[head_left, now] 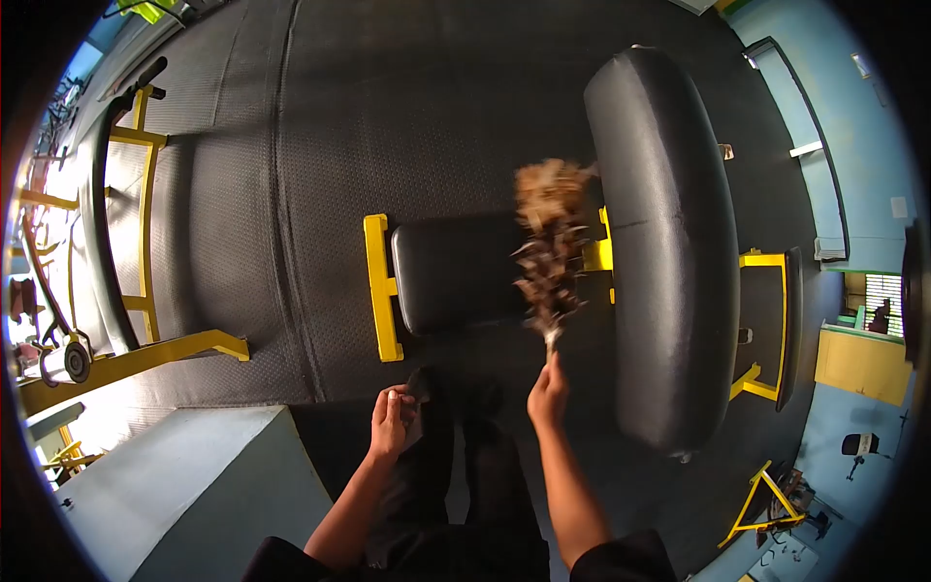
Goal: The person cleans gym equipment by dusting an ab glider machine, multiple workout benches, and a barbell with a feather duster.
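Note:
My right hand (548, 396) is wrapped round the handle of a brown feather duster (553, 257). The duster points away from me, its feathers blurred by motion. They overlap the end of a low black padded seat (451, 276) and come close to a large black padded cushion (669, 242) on the right. My left hand (392, 419) is raised in front of my body with its fingers curled together. Something dark and thin shows at its fingertips, but I cannot tell what it is.
A yellow crossbar (383, 288) supports the seat's left end. Black textured matting (339, 126) covers the floor. On the left stand yellow-framed gym equipment (147, 223) and a grey-blue block (204, 485). A yellow frame (761, 260) stands beyond the cushion, near the blue wall (863, 126).

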`<control>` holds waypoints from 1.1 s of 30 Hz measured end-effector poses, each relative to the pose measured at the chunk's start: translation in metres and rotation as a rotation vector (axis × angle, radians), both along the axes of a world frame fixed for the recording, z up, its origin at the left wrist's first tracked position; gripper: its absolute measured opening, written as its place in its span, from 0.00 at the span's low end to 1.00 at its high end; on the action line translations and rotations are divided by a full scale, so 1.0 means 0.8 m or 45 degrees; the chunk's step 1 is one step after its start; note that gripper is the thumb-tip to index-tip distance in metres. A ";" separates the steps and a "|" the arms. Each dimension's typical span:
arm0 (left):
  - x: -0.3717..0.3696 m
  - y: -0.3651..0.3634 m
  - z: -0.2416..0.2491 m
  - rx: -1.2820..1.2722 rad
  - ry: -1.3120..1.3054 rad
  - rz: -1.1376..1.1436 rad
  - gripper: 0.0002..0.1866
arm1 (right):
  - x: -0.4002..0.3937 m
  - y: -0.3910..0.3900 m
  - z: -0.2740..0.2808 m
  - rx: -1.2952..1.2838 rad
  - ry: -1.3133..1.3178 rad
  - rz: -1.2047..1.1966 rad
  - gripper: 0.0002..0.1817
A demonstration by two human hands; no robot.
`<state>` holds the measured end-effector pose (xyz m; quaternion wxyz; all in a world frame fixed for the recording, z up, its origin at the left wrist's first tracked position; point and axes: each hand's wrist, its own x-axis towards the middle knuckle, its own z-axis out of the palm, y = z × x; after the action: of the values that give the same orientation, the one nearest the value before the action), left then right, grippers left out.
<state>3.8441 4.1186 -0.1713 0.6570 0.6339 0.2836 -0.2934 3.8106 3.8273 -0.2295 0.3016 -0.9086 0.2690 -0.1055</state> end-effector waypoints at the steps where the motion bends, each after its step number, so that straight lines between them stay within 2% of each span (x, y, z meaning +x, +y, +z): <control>1: -0.004 0.001 -0.002 -0.001 -0.002 0.000 0.20 | 0.007 -0.020 -0.023 -0.072 0.021 -0.062 0.19; 3: -0.013 0.000 -0.005 0.001 -0.015 -0.010 0.19 | 0.007 -0.017 -0.042 0.060 0.083 -0.092 0.20; 5: -0.026 -0.004 -0.008 0.004 -0.040 0.018 0.18 | -0.010 0.021 -0.020 0.245 0.174 0.033 0.19; 7: -0.044 -0.009 -0.012 0.010 -0.073 0.042 0.16 | -0.054 0.060 -0.024 0.377 0.203 0.330 0.18; 9: -0.067 -0.016 -0.016 0.019 -0.100 0.043 0.15 | -0.095 0.097 0.003 0.308 0.504 0.577 0.17; 11: -0.087 -0.026 -0.012 0.051 -0.178 0.060 0.15 | -0.139 0.115 -0.002 0.182 0.591 0.796 0.18; 13: -0.111 -0.034 -0.010 0.081 -0.262 0.081 0.15 | -0.161 0.100 0.023 0.163 0.536 0.819 0.18; 15: -0.143 -0.036 -0.010 0.320 -0.262 -0.005 0.16 | -0.184 0.075 0.038 0.143 0.487 0.829 0.18; 16: -0.159 -0.045 -0.012 0.417 -0.376 0.047 0.22 | -0.193 0.057 0.039 0.183 0.327 0.698 0.19; 17: -0.177 -0.049 -0.010 0.413 -0.401 0.042 0.22 | -0.197 0.038 0.040 0.217 0.162 0.572 0.20; 19: -0.211 -0.056 0.007 0.615 -0.355 -0.167 0.26 | -0.196 0.000 0.034 0.175 0.062 0.499 0.22; 21: -0.246 -0.073 0.020 0.597 -0.468 -0.146 0.28 | -0.189 -0.030 0.029 0.024 -0.050 0.271 0.23; 24: -0.285 -0.094 0.031 0.585 -0.467 -0.212 0.24 | -0.184 -0.047 0.002 0.015 -0.125 0.133 0.23; 25: -0.293 -0.102 0.041 0.554 -0.420 -0.282 0.18 | -0.188 -0.049 -0.006 0.016 -0.150 0.128 0.23; 27: -0.304 -0.112 0.046 0.541 -0.393 -0.353 0.14 | -0.209 -0.038 -0.017 0.076 -0.158 0.329 0.23; 28: -0.312 -0.115 0.034 0.322 -0.454 -0.252 0.13 | -0.223 -0.032 -0.004 0.223 0.025 0.412 0.23; 29: -0.317 -0.113 0.022 0.101 -0.508 -0.158 0.16 | -0.237 -0.027 0.008 0.357 0.330 0.475 0.23; 30: -0.318 -0.101 0.013 0.045 -0.418 -0.255 0.22 | -0.255 -0.023 0.020 0.344 0.382 0.594 0.23; 31: -0.314 -0.101 0.018 0.053 -0.424 -0.266 0.22 | -0.274 -0.020 0.030 0.328 0.439 0.713 0.23; 33: -0.305 -0.104 0.035 0.043 -0.490 -0.227 0.23 | -0.316 -0.015 0.043 0.337 0.551 0.768 0.23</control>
<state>3.6000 4.0358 -0.1433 0.6598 0.7117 0.1007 -0.2191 3.5576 3.8151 -0.1953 0.3700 -0.9013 0.0584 0.2174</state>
